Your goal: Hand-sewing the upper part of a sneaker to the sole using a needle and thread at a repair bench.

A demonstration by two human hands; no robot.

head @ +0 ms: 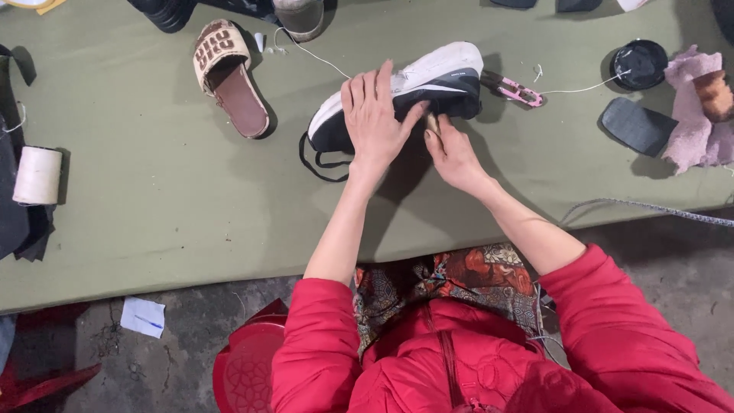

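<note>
Your red padded jacket point(459, 359) filled the bottom of the view, with a patterned cloth point(466, 279) across your lap just beyond it and a red plastic stool point(246, 371) by your left side on the concrete floor point(673, 264). From there both bare forearms reached up onto the olive-green table point(153, 199). Your left hand point(376, 118) lay flat over the black-and-white sneaker point(405, 92), fingers spread and pressing down on its side near the heel. Your right hand point(453, 153) sat just beside it, at the shoe's black upper, with thumb and fingertips pinched on a small pale object (too small to tell what it was). That sneaker rested on its side at the middle of the table's far half, sole turned away from you, black laces point(321, 162) trailing out toward you. A pink thread clipper point(521, 93) lay just right of the toe, with white thread point(581, 88) running on to a round black lid point(639, 64). Further right sat a dark insole point(637, 126) and a pink fuzzy rag point(699, 115). Well to the left lay a beige slide sandal point(228, 76), and a spool of white thread point(37, 175) stood near the left edge.
</note>
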